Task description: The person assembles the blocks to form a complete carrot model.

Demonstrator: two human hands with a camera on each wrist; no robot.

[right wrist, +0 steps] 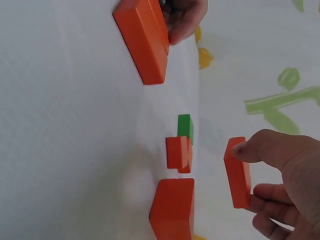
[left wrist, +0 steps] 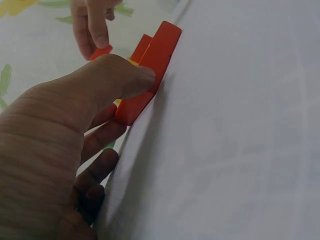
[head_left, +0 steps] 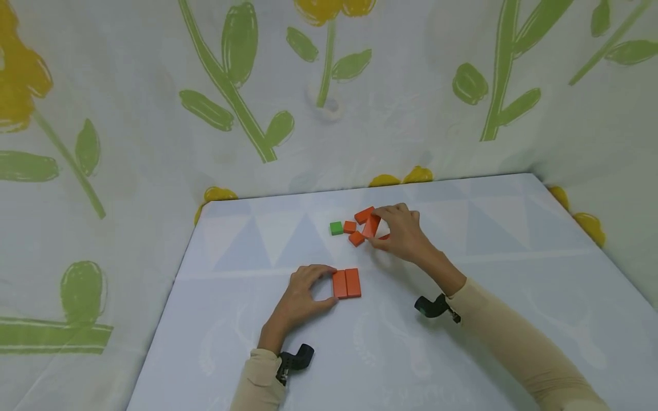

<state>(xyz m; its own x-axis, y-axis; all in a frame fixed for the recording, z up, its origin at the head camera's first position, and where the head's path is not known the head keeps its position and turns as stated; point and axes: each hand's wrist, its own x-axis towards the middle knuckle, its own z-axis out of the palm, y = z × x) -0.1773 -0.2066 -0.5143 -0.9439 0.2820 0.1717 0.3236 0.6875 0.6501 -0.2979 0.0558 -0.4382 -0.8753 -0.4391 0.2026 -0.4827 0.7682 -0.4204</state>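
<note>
**Two hands among orange blocks on a pale table**

Left hand (head_left: 300, 297) rests on the table (head_left: 514, 274), thumb and fingers curled round the left edge of a pair of flat orange blocks (head_left: 346, 283) lying side by side, touching each other. Left wrist view: thumb pressed against the nearer block's side, fingers tucked under along the cloth.

Right hand (head_left: 403, 233) sits farther back, well apart from the left hand. It pinches an orange slab (head_left: 369, 226), tilted up on edge, between thumb and fingers; right wrist view shows the slab clear of the table surface.

Around it, a loose cluster: a long orange block (head_left: 364, 214) just behind, two small orange cubes (head_left: 353, 232) beside the slab, and a green cube (head_left: 336, 228) at the cluster's left end, just beside the nearer orange cube.

Backdrop: floral curtain (head_left: 154, 114) behind and on both sides
</note>
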